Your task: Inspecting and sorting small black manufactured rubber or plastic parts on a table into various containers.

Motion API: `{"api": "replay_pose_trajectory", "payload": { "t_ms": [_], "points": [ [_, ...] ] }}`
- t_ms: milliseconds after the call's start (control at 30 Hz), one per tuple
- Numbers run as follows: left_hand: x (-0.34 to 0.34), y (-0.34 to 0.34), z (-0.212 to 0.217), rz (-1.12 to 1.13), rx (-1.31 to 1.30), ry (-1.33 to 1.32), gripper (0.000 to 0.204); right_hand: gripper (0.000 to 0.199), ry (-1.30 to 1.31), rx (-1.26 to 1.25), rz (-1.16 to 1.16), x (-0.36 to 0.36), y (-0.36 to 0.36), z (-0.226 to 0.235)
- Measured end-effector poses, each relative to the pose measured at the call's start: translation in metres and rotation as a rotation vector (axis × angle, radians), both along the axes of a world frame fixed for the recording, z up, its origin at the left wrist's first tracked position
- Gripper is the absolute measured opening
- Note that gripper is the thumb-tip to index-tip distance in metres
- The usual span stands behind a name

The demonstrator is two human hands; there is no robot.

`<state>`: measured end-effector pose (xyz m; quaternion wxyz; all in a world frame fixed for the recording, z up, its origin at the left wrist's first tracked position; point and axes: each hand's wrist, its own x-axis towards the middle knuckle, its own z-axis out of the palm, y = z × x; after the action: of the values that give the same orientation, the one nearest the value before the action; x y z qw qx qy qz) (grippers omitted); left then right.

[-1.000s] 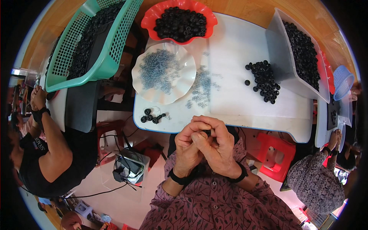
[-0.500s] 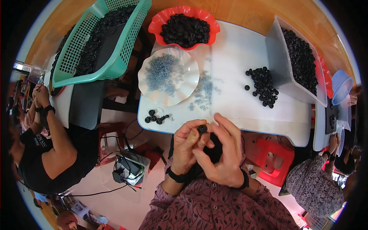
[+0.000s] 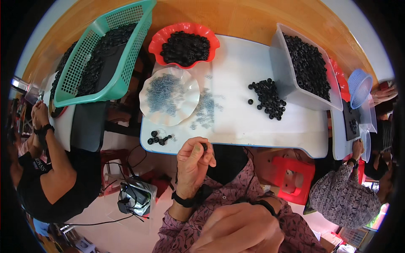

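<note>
Between the thumb and fingers of my left hand (image 3: 194, 163) is a small round black part (image 3: 204, 146), just off the table's front edge. My right hand (image 3: 240, 228) is raised close to the camera, low in the picture, its fingers curled together; whatever they may hold is hidden. Ahead of my left hand a few black parts (image 3: 158, 138) lie at the table's front left corner. Behind them stands a white wavy-rimmed plate (image 3: 192, 90) with many tiny grey-blue pieces that look like springs. More such pieces (image 3: 206, 110) are scattered beside it.
A heap of black parts (image 3: 270, 99) lies right on the white table (image 3: 236, 135), beside a translucent bin (image 3: 289, 86) full of them. A red bowl (image 3: 214, 44) of black parts stands at the back. Left is a green basket (image 3: 122, 80). People sit on both sides.
My right hand has left my left hand and come down and toward the camera, its fingers now curled. My left hand keeps the black part and has shifted slightly left. The view has shifted.
</note>
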<state>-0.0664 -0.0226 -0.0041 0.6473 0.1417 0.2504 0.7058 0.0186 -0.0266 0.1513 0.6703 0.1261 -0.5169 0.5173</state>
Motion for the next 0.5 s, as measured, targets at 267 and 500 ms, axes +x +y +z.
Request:
{"api": "replay_pose_trajectory", "payload": {
  "t_ms": [267,500],
  "points": [
    [0.006,-0.003,0.011,0.077,-0.012,0.023,0.033,0.025,-1.033,-0.183,-0.654,0.049,0.024,-0.063],
    [0.005,-0.008,0.015,0.082,0.126,0.441,0.034,0.019,-0.994,-0.451,-0.479,0.043,0.029,-0.094]
  ]
}}
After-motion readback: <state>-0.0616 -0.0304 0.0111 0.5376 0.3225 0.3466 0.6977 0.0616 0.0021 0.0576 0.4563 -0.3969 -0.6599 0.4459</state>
